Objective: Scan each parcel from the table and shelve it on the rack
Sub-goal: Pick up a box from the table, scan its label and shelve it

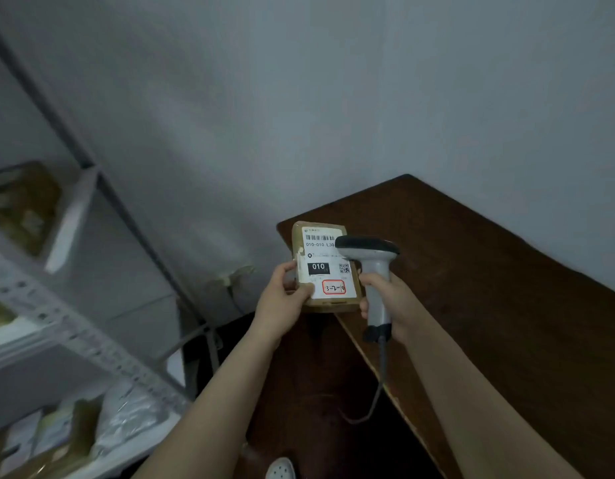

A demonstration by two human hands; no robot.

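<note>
The left grip [285, 296], a bare hand, holds the parcel [325, 252] by its lower left corner: the thumb lies across the face of the white label and the fingers curl round the left edge. The parcel is a small brown carton held label-up over the left corner of the dark wooden tabletop [489, 288]; whether its underside touches the tabletop cannot be determined. The label carries a barcode, the text "010-010", a black block reading "010", a QR code and a red-bordered handwritten sticker. The right grip [385, 299] is closed fully round the handle of the grey barcode scanner [371, 246]. The scanner stands upright just beside the parcel's right edge, its dark head overlapping the label's upper right corner. A cable [381, 375] hangs from the handle base along the tabletop edge. The metal rack [74, 337] stands to the left, with blurred cartons and bagged parcels on its shelves.
</note>
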